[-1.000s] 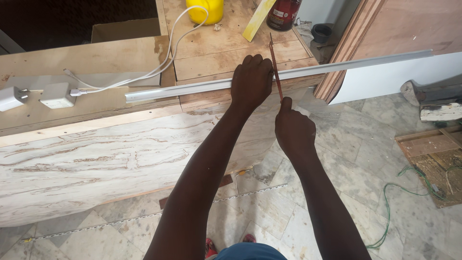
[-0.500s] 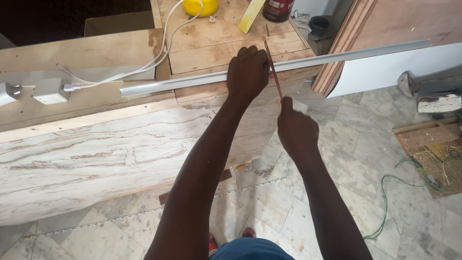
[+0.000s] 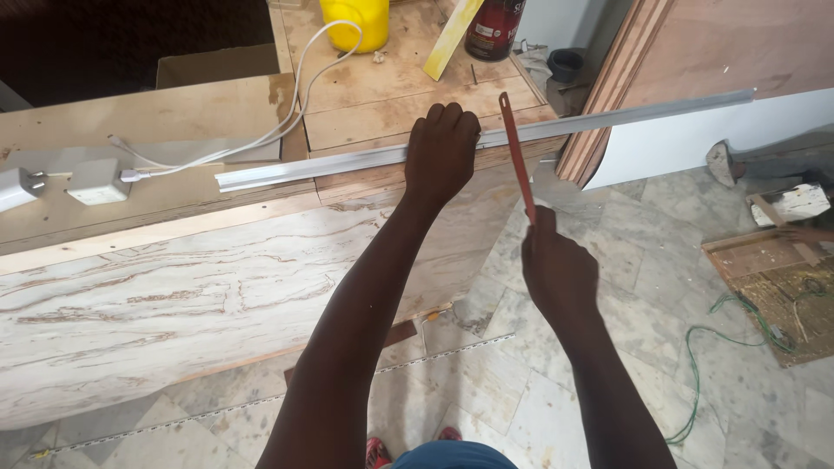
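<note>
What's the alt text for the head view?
The left hand presses a long metal strip onto a wooden workbench, while the right hand holds a red saw blade across it. White chargers lie left.

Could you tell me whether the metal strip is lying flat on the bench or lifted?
Flat: the metal strip lies along the workbench edge, pressed by the left hand.

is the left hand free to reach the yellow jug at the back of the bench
Probably not: the left hand is pressing down the metal strip, and the yellow jug sits farther back, though nothing blocks the path.
</note>
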